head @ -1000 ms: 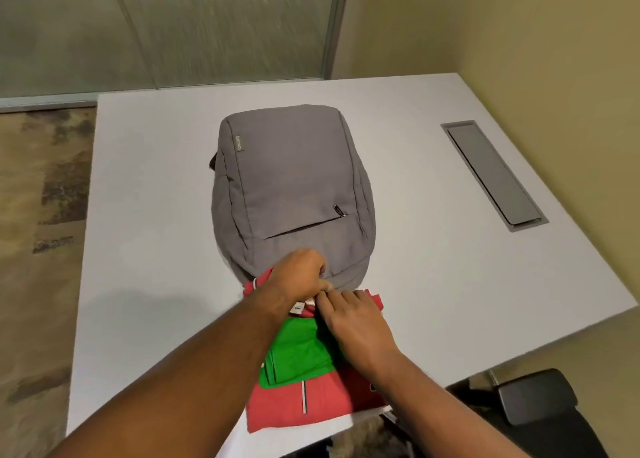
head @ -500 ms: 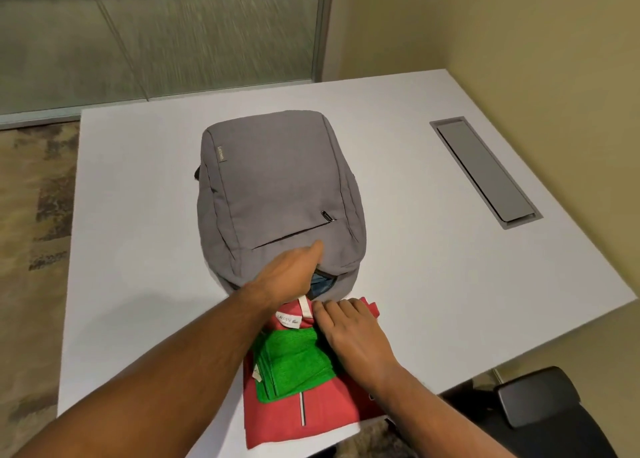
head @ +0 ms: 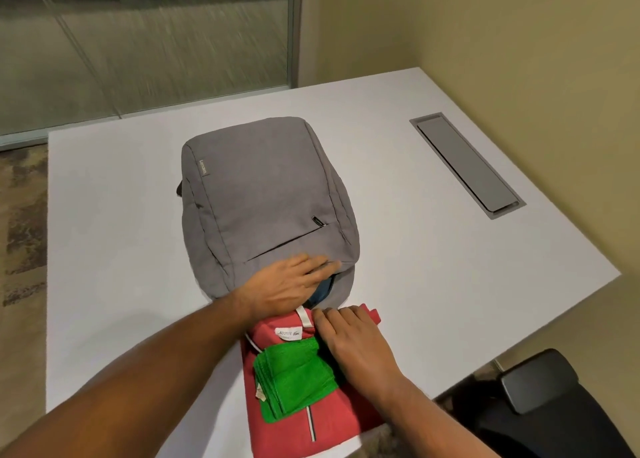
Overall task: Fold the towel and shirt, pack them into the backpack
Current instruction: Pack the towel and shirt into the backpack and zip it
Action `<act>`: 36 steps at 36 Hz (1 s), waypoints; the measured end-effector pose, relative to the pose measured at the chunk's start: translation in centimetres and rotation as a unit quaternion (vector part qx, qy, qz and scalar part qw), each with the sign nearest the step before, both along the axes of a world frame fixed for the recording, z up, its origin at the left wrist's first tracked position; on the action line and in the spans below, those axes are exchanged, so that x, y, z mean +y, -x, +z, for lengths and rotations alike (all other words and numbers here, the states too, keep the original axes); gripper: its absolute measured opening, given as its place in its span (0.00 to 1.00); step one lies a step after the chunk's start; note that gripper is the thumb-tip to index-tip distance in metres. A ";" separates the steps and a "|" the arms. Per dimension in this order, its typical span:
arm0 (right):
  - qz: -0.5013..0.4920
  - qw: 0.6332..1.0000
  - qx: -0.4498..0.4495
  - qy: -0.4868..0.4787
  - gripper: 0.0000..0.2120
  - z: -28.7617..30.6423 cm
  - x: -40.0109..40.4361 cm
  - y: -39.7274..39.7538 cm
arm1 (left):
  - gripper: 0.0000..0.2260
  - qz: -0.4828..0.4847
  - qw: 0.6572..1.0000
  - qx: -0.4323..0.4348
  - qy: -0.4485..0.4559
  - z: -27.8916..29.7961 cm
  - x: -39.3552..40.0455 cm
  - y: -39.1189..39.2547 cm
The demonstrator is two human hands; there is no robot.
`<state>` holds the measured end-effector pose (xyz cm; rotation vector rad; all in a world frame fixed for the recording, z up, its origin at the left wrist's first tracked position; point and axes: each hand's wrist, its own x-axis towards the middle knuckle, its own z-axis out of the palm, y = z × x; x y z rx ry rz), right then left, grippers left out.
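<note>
Head view looks down on the white table (head: 433, 249), and I'll place everything from the grey backpack (head: 263, 194), which lies flat near the table's middle with its top end toward me. On the near side of the backpack, touching its mouth, sits my red shirt (head: 298, 430), folded, its collar and label end pointing at the opening and its near end hanging at the table edge. On top of the shirt, well short of the backpack, lies the green towel (head: 294, 381), folded into a thick pad.

My left hand (head: 287, 284) rests on the backpack's near end, fingers straight and spread over the upper flap, lifting it so a dark blue lining shows in the gap beneath. My right hand (head: 349, 340) lies flat on the shirt just on the near side of the backpack's mouth, fingers extended beside the towel, pressing the stack rather than clutching it.

I judge the folding is done and I'm at the packing step: holding the mouth open and readying the stack. The gap looks narrower than the shirt, so next I need to raise the flap higher or widen the zip, then slide shirt and towel in together, collar first, keeping the towel from slipping off.
</note>
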<state>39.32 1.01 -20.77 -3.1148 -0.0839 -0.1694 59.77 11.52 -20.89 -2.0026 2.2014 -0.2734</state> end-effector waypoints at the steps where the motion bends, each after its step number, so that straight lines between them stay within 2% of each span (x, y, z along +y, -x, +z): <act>1: -0.001 1.000 -0.001 0.000 0.22 -0.1 0.0 0.0 | 0.13 -0.008 1.000 0.000 0.006 -0.2 0.0 -0.1; 7: -0.011 1.000 -0.005 0.001 0.21 -0.2 0.2 0.1 | 0.26 -0.054 0.998 -0.027 -0.007 -0.6 0.0 -1.4; 14: -0.026 1.000 -0.017 -0.002 0.19 -0.1 0.6 0.1 | 0.31 -0.002 0.993 0.052 -0.111 -1.5 0.2 -1.9; 20: -0.032 0.999 -0.030 -0.008 0.18 0.2 1.0 0.5 | 0.45 0.022 0.982 0.064 -0.175 -0.7 -0.2 -2.4; 24: -0.028 0.999 -0.043 0.000 0.16 0.2 1.2 1.2 | 0.38 0.008 0.982 0.099 -0.161 -0.2 -0.1 -2.5; 27: -0.032 0.998 -0.052 0.012 0.15 0.3 1.2 1.8 | 0.37 -0.009 0.983 0.128 -0.131 0.4 0.0 -3.2; 33: -0.022 0.995 -0.096 0.022 0.15 0.9 1.2 2.7 | 0.29 -0.018 0.974 0.193 -0.120 6.5 -1.2 -5.8; 36: -0.008 0.994 -0.111 0.024 0.15 1.9 0.8 2.1 | 0.29 -0.023 0.970 0.211 -0.118 9.6 -2.0 -7.7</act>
